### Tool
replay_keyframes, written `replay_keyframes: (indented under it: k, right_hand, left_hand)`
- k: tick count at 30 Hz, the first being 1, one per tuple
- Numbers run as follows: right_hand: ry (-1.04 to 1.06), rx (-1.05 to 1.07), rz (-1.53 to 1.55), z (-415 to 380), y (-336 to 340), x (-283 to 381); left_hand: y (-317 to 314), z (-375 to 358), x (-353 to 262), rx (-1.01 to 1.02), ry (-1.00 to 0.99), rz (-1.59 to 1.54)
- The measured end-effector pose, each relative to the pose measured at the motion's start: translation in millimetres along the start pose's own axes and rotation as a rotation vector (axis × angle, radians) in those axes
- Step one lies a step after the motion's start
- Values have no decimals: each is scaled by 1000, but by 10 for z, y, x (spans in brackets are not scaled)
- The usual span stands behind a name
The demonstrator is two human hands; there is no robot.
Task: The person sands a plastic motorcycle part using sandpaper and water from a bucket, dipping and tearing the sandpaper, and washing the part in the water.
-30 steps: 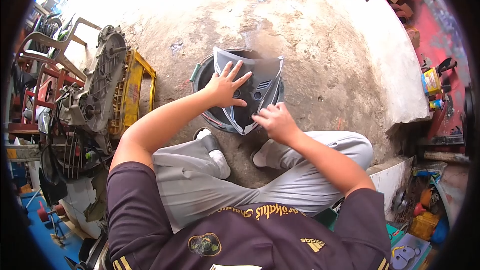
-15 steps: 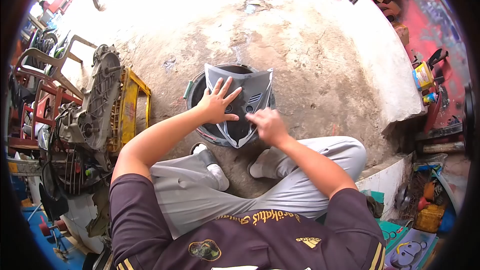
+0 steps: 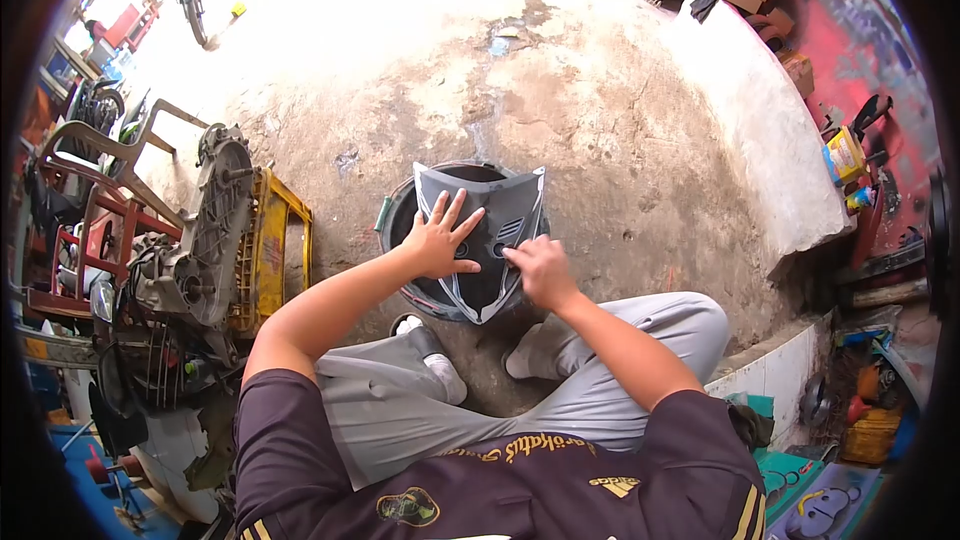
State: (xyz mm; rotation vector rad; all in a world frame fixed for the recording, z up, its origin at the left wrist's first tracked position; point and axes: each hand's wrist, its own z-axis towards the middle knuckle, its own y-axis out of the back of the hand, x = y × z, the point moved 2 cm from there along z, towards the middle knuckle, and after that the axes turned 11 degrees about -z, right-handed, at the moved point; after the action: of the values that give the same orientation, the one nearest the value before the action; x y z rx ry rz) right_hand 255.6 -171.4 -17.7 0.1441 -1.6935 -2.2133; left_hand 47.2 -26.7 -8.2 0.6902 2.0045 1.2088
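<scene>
A dark grey, shield-shaped plastic panel [image 3: 487, 210], like a motorcycle fairing piece, lies across the top of a round black tub [image 3: 402, 208]. Pale edges, slots and round holes mark its surface. My left hand [image 3: 437, 243] rests flat on the panel's left half, fingers spread. On the right side, my right hand [image 3: 541, 272] is closed, its fingertips against the panel beside a round hole. Whatever may be within those fingers is hidden.
At left stand a yellow crate [image 3: 262, 250], a metal engine casing [image 3: 213, 230] and a chair [image 3: 100, 140]. A whitish concrete ledge [image 3: 740, 150] runs along the right. Tools and containers lie at lower right, and a motorbike [image 3: 195, 0] stands far left.
The whole view has tilted upward, so the tub and panel sit lower in it. My left hand stays spread on the panel; my right hand has shifted slightly outward along it.
</scene>
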Motion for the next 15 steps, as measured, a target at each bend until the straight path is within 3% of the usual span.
replay_keyframes:
  k: [1, 2, 5, 9, 11, 12, 15]
  right_hand:
    - [-167, 39, 19, 27, -3, -108]
    - [-166, 29, 12, 34, -24, -90]
    - [112, 71, 70, -34, -77, 265]
    - [111, -25, 67, 23, 36, 111]
    - [-195, 17, 23, 46, 6, -75]
    - [-205, 22, 21, 40, 17, -53]
    - [-9, -77, 253, 23, 0, 123]
  left_hand:
    - [11, -7, -10, -8, -1, 5]
    - [29, -1, -15, 20, 8, 0]
    - [73, -1, -50, 45, 12, -8]
    - [107, -23, -70, 72, 26, -25]
    - [95, -5, -57, 67, 29, -29]
    - [97, -14, -59, 69, 27, -33]
    - [-19, 34, 4, 17, 5, -20]
